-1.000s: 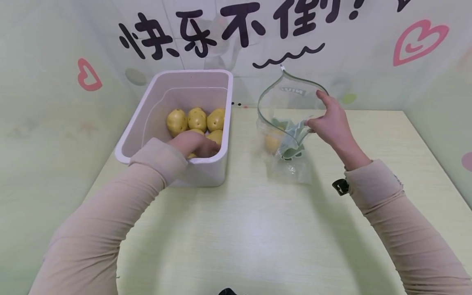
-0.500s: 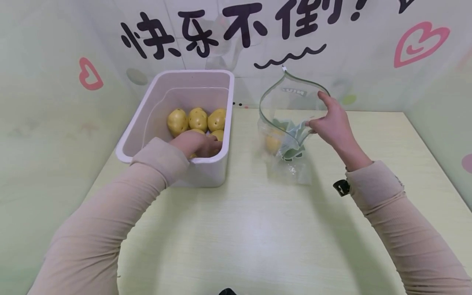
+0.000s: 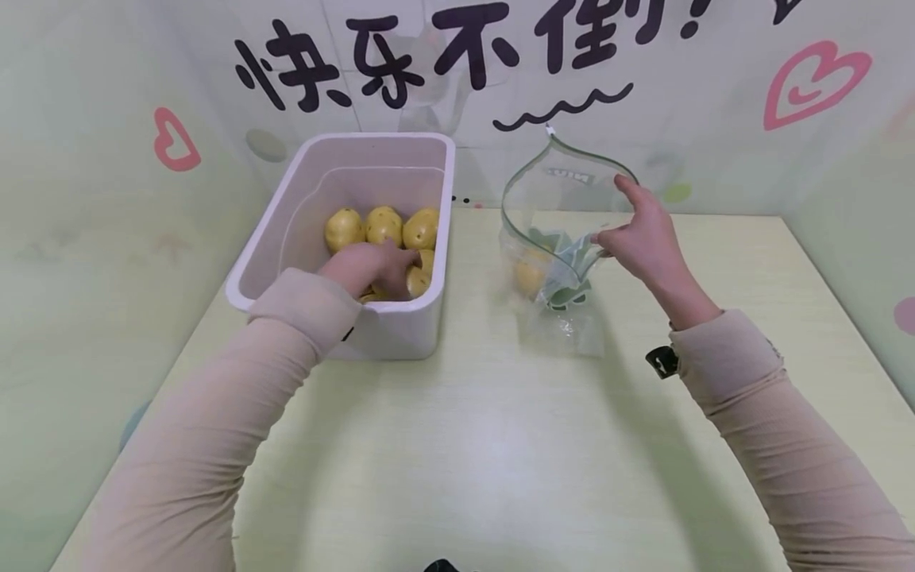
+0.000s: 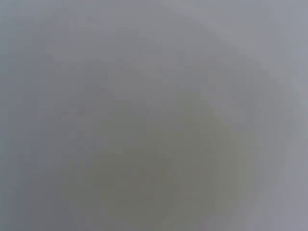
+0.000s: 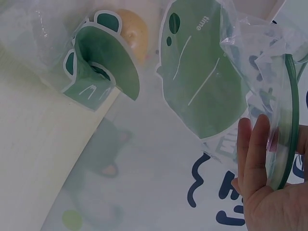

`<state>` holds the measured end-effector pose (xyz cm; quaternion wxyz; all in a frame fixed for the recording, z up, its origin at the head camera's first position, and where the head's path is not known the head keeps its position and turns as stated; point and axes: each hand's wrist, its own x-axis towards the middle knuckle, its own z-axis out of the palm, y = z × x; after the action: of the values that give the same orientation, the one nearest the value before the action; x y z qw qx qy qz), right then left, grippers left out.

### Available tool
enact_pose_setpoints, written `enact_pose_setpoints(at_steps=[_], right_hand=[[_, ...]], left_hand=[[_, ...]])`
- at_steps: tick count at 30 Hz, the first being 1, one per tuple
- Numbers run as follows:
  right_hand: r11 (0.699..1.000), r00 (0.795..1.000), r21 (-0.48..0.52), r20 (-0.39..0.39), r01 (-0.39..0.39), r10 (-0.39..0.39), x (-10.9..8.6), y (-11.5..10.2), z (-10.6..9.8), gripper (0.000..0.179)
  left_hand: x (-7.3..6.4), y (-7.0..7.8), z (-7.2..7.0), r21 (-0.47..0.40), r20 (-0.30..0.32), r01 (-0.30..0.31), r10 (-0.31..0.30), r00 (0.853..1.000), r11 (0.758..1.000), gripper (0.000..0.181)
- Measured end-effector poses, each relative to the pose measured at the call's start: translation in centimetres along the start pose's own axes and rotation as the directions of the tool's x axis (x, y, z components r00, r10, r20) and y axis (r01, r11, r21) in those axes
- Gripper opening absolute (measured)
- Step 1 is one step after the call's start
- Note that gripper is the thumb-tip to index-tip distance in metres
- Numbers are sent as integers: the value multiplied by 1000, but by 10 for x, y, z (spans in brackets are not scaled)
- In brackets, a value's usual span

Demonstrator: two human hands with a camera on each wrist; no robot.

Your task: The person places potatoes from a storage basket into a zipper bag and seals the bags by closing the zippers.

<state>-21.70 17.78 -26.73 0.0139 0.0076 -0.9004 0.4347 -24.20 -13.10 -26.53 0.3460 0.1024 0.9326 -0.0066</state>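
My left hand reaches down into a white plastic bin among several yellow potatoes. Its fingertips are hidden, so I cannot tell whether they grip a potato. The left wrist view is only a grey blur. My right hand pinches the green-edged rim of a clear zip bag, holding its mouth wide. Green printed shapes mark the bag in the right wrist view. One yellow potato shows through the lower part of the bag.
Both bin and bag stand on a pale wooden table. Behind them rises a white printed wall with black lettering and pink hearts. A black strap piece sticks out by the right cuff.
My left hand has risen slightly and shifted left inside the bin, uncovering a potato near the front right corner. My right hand and the zip bag have barely moved.
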Motion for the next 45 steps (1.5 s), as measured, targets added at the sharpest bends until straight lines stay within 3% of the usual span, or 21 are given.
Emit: enact_pose_setpoints(at_steps=[3, 7, 14, 25, 28, 32, 36, 42, 45], right_hand=[[1000, 1000, -9, 4, 2, -2, 1, -2, 0, 82], [1000, 1000, -19, 6, 2, -2, 1, -3, 0, 82], [1000, 1000, -16, 6, -1, 1, -1, -5, 1, 83], [1000, 1000, -13, 7, 7, -6, -4, -7, 3, 82], [1000, 1000, -12, 4, 6, -6, -5, -6, 4, 83], [1000, 1000, -7, 4, 5, -5, -7, -6, 5, 83], [1000, 1000, -2, 4, 5, -5, -8, -7, 5, 83], [1000, 1000, -10, 4, 3, -3, -11, -8, 6, 84], [1000, 1000, -15, 5, 3, -3, -12, -8, 6, 84]], left_hand=[[6, -5, -2, -71, -7, 17, -17, 1000, 997, 78], [5, -10, -1, -145, -90, 1, -14, 996, 989, 89], [-1, -16, 1, -216, -242, -25, -29, 970, 976, 92], [-12, -19, 3, -283, -350, 24, -127, 928, 959, 96], [-15, -17, 3, -328, -402, 34, -172, 899, 944, 96], [-21, -11, 1, -409, -487, 23, -240, 840, 912, 94], [-30, 0, -1, -505, -536, -6, -307, 787, 863, 94], [-41, 24, -3, -537, -625, -86, -328, 708, 839, 94], [-43, 35, -1, -555, -649, -137, -324, 688, 820, 94]])
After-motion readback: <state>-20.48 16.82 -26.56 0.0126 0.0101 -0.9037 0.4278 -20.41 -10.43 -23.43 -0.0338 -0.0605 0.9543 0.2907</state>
